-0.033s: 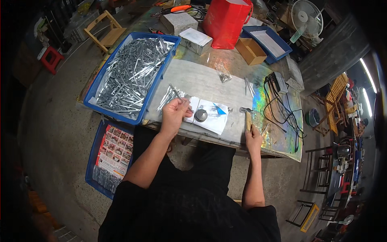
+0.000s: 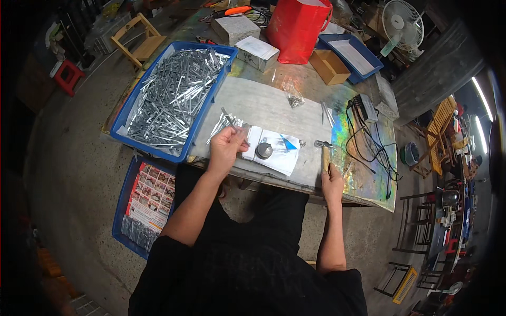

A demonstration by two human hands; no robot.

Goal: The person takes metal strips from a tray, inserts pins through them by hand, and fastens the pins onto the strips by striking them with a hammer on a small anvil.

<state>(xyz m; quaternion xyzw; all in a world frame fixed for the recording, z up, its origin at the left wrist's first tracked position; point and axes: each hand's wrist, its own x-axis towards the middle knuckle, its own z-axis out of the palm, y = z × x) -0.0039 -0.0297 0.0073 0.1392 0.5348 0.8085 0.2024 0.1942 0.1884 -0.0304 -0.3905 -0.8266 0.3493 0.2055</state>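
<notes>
My left hand (image 2: 225, 151) pinches a thin grey metal strip (image 2: 227, 117), whose far end sticks up and to the left past the fingers. Beside it, to the right, a round dark metal block (image 2: 264, 150) sits on a white paper pad (image 2: 284, 164) with a blue patch. My right hand (image 2: 332, 184) is wrapped round the wooden handle of a hammer (image 2: 326, 155); the metal head points away from me, at the right of the pad. A small pile of bright metal strips (image 2: 219, 128) lies just beyond my left hand.
A blue tray (image 2: 182, 154) heaped with metal strips stands at the left; a lower blue tray (image 2: 120, 218) holds a printed sheet and more strips. Black cables (image 2: 363, 148) and a power strip lie right. Behind are a red bag (image 2: 298, 31), a cardboard box (image 2: 329, 68) and stone blocks (image 2: 256, 52).
</notes>
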